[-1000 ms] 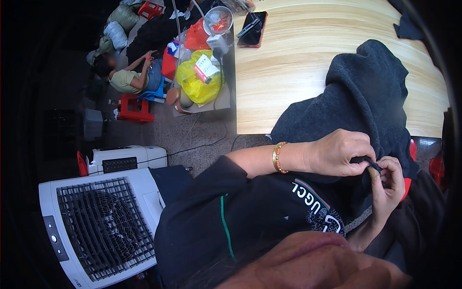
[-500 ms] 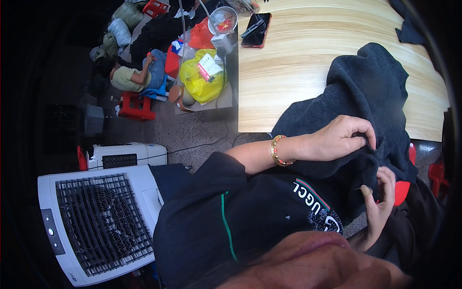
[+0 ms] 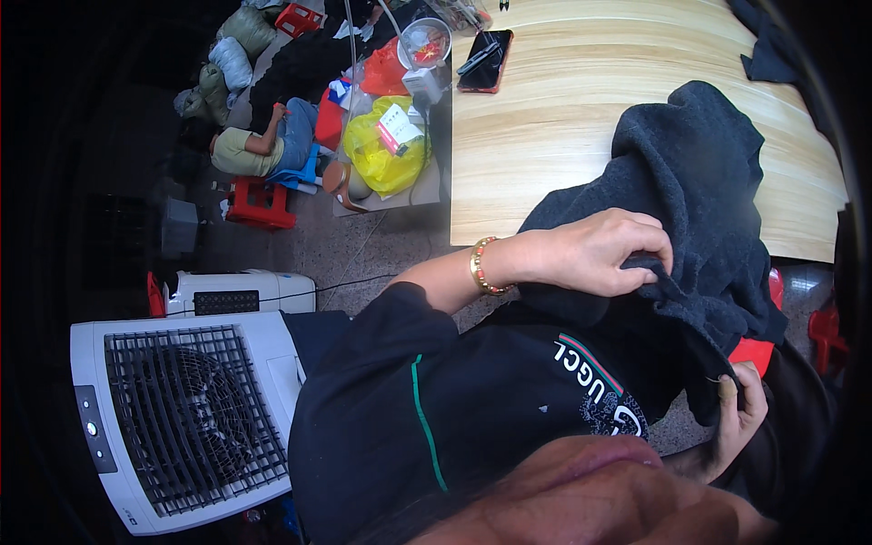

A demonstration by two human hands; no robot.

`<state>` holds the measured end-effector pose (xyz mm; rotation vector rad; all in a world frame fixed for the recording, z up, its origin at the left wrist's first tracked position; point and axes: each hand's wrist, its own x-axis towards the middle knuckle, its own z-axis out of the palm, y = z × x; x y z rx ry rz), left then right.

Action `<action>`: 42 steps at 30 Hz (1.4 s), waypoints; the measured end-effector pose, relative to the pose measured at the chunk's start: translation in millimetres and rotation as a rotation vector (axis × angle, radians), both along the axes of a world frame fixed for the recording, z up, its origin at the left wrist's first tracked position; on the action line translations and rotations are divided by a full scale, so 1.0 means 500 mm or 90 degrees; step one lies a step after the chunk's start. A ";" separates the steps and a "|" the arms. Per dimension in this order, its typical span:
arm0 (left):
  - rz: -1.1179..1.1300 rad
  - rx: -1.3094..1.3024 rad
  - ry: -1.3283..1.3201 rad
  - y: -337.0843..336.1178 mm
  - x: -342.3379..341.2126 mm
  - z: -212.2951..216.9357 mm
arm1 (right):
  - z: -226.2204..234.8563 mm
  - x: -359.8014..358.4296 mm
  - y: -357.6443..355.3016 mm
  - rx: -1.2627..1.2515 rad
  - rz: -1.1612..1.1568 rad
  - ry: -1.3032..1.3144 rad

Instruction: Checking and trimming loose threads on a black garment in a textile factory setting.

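A dark grey fleece garment (image 3: 690,154) lies half on the wooden table (image 3: 563,118) and hangs off its near edge toward my lap. My left hand (image 3: 595,250), a gold bracelet on its wrist, is closed on a fold of the garment near the table edge. Lower down and to the right, my right hand (image 3: 738,413) pinches the garment's hanging edge between thumb and fingers. The cloth is stretched between the two hands. I wear a black shirt with a green stripe.
A black phone (image 3: 484,62) and a clear round container (image 3: 424,41) sit at the table's far left. On the floor are a white air cooler (image 3: 182,409), a yellow bag (image 3: 386,150), a red stool (image 3: 259,202), and a seated person (image 3: 259,145).
My hands were close together on the garment. The right hand has moved down along the edge and the left hand has risen slightly, so the cloth now spans between them.
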<state>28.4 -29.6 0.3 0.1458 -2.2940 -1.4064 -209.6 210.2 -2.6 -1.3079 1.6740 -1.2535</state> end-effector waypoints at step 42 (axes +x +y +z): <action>0.067 0.249 -0.130 -0.024 0.108 0.055 | -0.022 0.022 0.030 -0.362 -0.288 0.508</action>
